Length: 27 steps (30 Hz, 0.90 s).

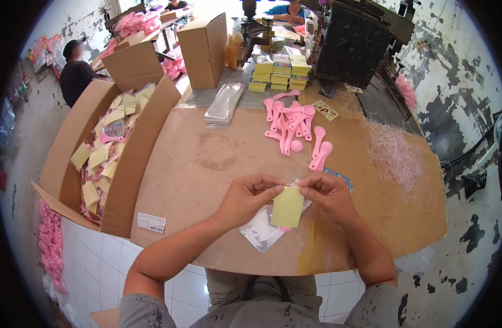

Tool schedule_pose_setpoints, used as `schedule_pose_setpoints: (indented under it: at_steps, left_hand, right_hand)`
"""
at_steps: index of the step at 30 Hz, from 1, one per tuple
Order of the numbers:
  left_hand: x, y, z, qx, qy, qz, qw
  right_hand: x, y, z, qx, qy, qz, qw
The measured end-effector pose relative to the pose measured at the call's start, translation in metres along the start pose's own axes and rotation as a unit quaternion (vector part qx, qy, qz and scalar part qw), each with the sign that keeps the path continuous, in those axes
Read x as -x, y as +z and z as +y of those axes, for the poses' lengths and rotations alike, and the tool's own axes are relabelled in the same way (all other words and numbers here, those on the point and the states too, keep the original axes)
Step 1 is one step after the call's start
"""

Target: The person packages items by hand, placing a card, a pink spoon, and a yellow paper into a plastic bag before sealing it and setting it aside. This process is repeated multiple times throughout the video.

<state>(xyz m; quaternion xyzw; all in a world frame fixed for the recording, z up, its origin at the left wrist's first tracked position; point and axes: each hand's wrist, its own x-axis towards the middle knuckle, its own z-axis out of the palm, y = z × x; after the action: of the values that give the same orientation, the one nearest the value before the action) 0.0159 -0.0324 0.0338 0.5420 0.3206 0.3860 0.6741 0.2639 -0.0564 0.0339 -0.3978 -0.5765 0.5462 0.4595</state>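
Between my two hands is a small yellow card (287, 208), pinched at its top corners. My left hand (251, 198) has thumb and fingers closed on the left corner, and my right hand (331, 198) grips the right one. Under the card lie clear plastic bags (258, 232). A bit of pink shows at the card's lower edge, mostly hidden. Close beyond my right hand are loose pink measuring spoons (321, 156), and a larger pile of pink spoons (291, 120) sits farther back. Blue printed cards (340, 177) peek out behind my right hand.
An open cardboard box (147, 123) full of packed yellow cards stands at left. Stacks of yellow cards (281, 71), a plastic bag stack (224, 104) and a black machine (352, 44) line the back. Shredded plastic (396, 156) lies right. Other people sit beyond.
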Motion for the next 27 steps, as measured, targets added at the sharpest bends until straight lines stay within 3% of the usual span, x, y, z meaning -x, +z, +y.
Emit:
schedule_pose_setpoints:
  at_steps: [11,24,27]
  left_hand:
    - [-0.005,-0.005,-0.003,0.000,0.030,0.008,1.000]
    - [-0.008,-0.013,0.001,-0.012,0.035,-0.060,0.997]
    - [-0.008,-0.015,0.001,-0.001,0.015,-0.055,0.998]
  right_hand:
    - [-0.002,-0.006,0.006,-0.016,-0.009,0.000,1.000]
    - [-0.004,-0.015,0.005,0.027,-0.048,-0.009,0.998]
    - [-0.004,-0.019,-0.003,0.009,-0.015,-0.038,0.999]
